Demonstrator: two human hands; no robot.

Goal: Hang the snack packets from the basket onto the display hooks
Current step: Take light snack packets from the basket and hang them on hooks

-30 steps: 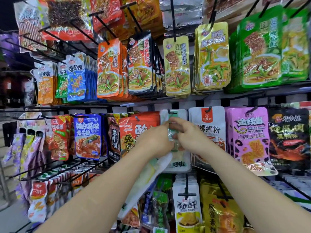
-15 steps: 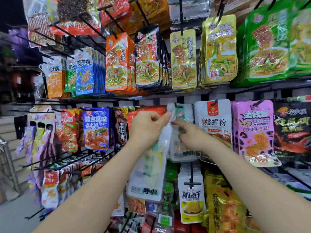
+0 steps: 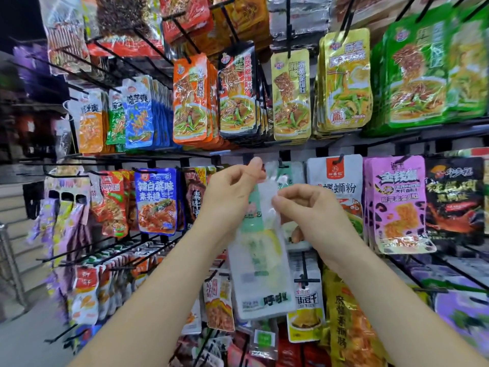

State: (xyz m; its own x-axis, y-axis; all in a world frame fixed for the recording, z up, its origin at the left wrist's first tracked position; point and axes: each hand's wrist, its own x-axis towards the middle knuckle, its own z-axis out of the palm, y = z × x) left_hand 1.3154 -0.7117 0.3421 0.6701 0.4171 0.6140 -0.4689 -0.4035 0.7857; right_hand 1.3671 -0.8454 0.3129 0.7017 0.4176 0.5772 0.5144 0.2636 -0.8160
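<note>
Your left hand (image 3: 230,200) and right hand (image 3: 315,210) are pinching the top of a white-and-mint plastic snack packet (image 3: 260,282) between curled fingers (image 3: 291,200), just below a black wire display hook (image 3: 281,165)

Chinese print on the hanging snack packets.

Reads 魔芋爽 on the upper blue packet (image 3: 139,115) at far left; 辣白菜味 above 素牛排 on the lower blue packet (image 3: 156,200) left of centre; 螺蛳粉 on the white packet (image 3: 336,178) with a red tag, right of centre; 脆 in a ring on the yellow packet (image 3: 346,83) above; 呼啦 at the foot of the white-and-green packet (image 3: 260,282) at centre; 街豆干 on the small packet (image 3: 307,305) just right of it. Elsewhere too blurred to read.
</note>
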